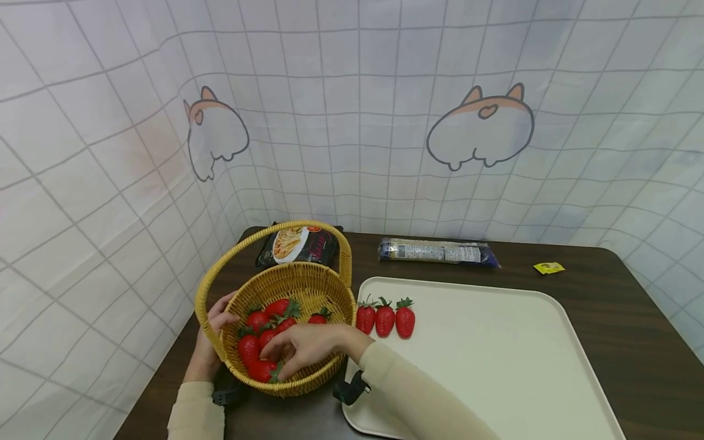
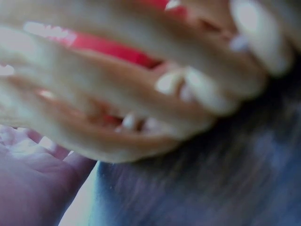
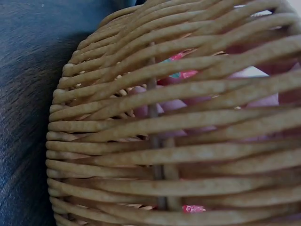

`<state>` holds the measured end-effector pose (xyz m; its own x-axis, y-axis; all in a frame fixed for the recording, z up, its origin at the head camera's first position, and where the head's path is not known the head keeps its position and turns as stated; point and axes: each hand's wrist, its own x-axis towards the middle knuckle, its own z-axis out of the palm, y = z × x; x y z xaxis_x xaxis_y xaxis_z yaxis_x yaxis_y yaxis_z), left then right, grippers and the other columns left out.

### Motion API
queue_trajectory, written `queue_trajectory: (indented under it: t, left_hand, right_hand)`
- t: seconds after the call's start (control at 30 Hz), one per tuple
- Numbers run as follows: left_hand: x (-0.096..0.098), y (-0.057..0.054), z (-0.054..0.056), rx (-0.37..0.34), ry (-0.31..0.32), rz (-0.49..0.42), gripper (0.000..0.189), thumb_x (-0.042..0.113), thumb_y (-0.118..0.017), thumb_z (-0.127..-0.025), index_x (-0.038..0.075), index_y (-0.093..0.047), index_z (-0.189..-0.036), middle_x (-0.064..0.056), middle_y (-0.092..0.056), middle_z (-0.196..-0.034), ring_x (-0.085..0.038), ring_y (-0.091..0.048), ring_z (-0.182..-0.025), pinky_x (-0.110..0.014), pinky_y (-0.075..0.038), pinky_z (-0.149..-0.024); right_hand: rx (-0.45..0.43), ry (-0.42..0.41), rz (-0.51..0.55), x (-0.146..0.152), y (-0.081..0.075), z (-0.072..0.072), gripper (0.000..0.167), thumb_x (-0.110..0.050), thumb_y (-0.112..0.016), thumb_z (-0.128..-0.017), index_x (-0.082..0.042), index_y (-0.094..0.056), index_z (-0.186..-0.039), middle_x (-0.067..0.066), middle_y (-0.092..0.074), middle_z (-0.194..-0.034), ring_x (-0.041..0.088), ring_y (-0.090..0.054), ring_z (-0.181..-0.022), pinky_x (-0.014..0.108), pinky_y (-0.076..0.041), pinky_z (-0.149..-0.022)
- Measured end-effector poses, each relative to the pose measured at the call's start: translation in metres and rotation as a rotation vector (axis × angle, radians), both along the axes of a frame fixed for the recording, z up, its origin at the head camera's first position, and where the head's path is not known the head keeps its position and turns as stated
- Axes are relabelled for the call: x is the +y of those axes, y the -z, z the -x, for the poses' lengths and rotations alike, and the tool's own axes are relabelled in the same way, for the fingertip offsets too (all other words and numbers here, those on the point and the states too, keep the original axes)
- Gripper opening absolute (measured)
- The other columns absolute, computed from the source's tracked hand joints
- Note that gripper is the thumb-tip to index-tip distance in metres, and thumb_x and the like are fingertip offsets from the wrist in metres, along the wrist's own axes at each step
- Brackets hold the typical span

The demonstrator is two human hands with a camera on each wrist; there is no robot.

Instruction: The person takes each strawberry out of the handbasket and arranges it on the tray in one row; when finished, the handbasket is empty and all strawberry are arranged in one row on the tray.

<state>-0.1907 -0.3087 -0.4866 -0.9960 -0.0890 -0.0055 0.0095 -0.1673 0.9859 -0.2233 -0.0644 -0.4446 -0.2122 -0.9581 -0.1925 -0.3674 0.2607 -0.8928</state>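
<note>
And here's the right hand (image 1: 309,342), reaching into the wicker basket (image 1: 291,387) left of centre in the frame, knuckles up, thumb and fingers curving down. The lowest strawberry (image 1: 258,370) is the one to watch: it lies at the lower left of the basket, just down and left of that hand's palm, right by the fingertips. Its long axis runs roughly across the picture, leafy crown to the right, on the thumb side. Is it pinched? Cannot tell; the right wrist view offers only bits of fingers behind the weave.

Over on the left rim, the left hand (image 1: 210,335) grips the basket, fingers hooked over the edge, farther from that berry than its partner. Now look right: three strawberries (image 1: 385,321) stand in a row at the upper left of the cream tray (image 1: 489,360), crowns toward the top of the frame (so about a quarter turn off the berry by the fingers), with the right sleeve (image 1: 409,382) slanting across the tray's lower left.
</note>
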Motion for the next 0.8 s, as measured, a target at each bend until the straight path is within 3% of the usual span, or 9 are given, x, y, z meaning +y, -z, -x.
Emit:
queue_trajectory:
  t: [0.2, 0.5, 0.8]
  left_hand:
    - [0.0010, -0.0002, -0.0003, 0.000, -0.003, 0.005, 0.047, -0.003, -0.040, -0.095, -0.003, -0.038, -0.142, 0.004, -0.060, -0.119, -0.012, -0.058, -0.108, -0.024, -0.050, -0.087]
    - [0.0017, -0.0002, -0.0007, 0.015, 0.001, -0.009, 0.044, -0.004, -0.039, -0.095, 0.000, -0.044, -0.139, 0.004, -0.061, -0.117, -0.013, -0.058, -0.108, -0.024, -0.050, -0.087]
    - [0.0014, 0.0006, 0.0002, 0.004, -0.008, -0.002, 0.046, -0.004, -0.039, -0.095, -0.002, -0.040, -0.141, 0.005, -0.061, -0.117, -0.012, -0.059, -0.107, -0.024, -0.050, -0.086]
  right_hand:
    - [-0.098, -0.008, -0.009, 0.0001, -0.0003, -0.0006, 0.052, -0.011, -0.067, -0.091, -0.007, -0.052, -0.140, -0.003, -0.056, -0.137, 0.006, -0.061, -0.109, 0.019, -0.045, -0.092]
    - [-0.141, -0.005, -0.012, 0.0014, 0.0016, -0.0002, 0.049, -0.009, -0.067, -0.090, -0.010, -0.054, -0.137, -0.005, -0.060, -0.115, 0.007, -0.064, -0.096, 0.021, -0.048, -0.087]
    - [-0.183, -0.058, 0.006, 0.0013, 0.0040, 0.0005, 0.044, -0.002, -0.064, -0.090, -0.007, -0.057, -0.133, -0.006, -0.059, -0.116, 0.008, -0.064, -0.093, 0.023, -0.050, -0.086]
